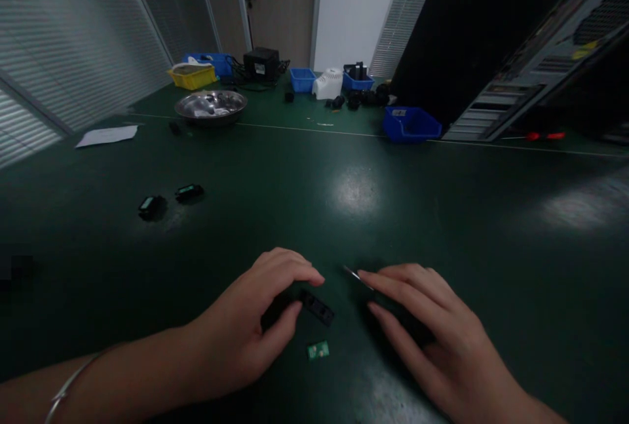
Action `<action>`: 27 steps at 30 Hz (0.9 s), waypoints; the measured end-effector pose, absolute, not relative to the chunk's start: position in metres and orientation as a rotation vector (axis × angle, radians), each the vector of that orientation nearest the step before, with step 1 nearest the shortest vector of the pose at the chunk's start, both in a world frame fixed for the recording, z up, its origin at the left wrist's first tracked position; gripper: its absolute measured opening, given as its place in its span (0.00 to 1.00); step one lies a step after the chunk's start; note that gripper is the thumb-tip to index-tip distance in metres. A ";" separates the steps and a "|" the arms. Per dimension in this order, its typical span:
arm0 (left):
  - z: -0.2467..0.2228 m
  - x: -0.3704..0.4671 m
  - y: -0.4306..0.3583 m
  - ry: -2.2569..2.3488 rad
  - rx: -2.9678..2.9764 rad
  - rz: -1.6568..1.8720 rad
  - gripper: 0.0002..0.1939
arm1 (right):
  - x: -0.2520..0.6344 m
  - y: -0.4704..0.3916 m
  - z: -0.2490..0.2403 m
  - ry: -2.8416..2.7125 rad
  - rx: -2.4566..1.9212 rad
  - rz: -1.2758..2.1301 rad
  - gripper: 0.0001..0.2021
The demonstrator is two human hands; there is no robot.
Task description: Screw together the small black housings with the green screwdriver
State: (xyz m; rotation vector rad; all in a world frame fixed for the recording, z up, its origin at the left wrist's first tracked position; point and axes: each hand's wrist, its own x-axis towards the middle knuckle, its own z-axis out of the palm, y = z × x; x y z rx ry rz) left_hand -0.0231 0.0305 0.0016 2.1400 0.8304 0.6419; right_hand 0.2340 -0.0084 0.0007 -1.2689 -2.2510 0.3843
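A small black rectangular part (318,308) lies on the dark green table. My left hand (265,309) is beside its upper left end, thumb and forefinger apart, with the thumb tip close to or touching the part. Just below the part rests a small green circuit board (318,350). My right hand (427,326) is on the right, its fingertips at a thin metal tool (358,277) that points up and left. The forefinger lies on the tool, while the thumb is apart from the forefinger. The tool's rear portion is hidden under the fingers.
Two small black parts with green tops (150,206) (189,192) sit at the left. Farther back are a metal bowl (211,106), white paper (108,136), a yellow bin (192,78), a black box (261,64) and a blue bin (411,125). A metal-framed rack (511,96) stands at the right.
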 end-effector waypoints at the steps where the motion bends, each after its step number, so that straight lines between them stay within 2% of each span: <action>1: 0.002 -0.023 0.030 0.809 2.165 0.621 0.20 | 0.234 -0.008 0.001 -2.306 -1.309 0.309 0.18; 5: 0.001 -0.020 0.030 0.751 2.251 0.544 0.19 | 0.226 -0.013 0.009 -2.390 -1.289 0.102 0.17; 9: 0.000 -0.019 0.032 0.744 2.273 0.562 0.17 | 0.205 -0.022 0.014 -2.324 -0.849 -0.003 0.12; 13: 0.001 -0.021 0.031 0.730 2.297 0.550 0.17 | 0.189 -0.027 0.012 -2.562 -0.705 -0.059 0.16; 21: 0.006 -0.023 0.027 0.738 2.289 0.503 0.15 | 0.190 -0.030 0.012 -2.643 -0.744 0.104 0.14; 27: 0.010 -0.023 0.026 0.714 2.283 0.411 0.21 | 0.204 -0.030 0.009 -2.512 -0.817 0.292 0.11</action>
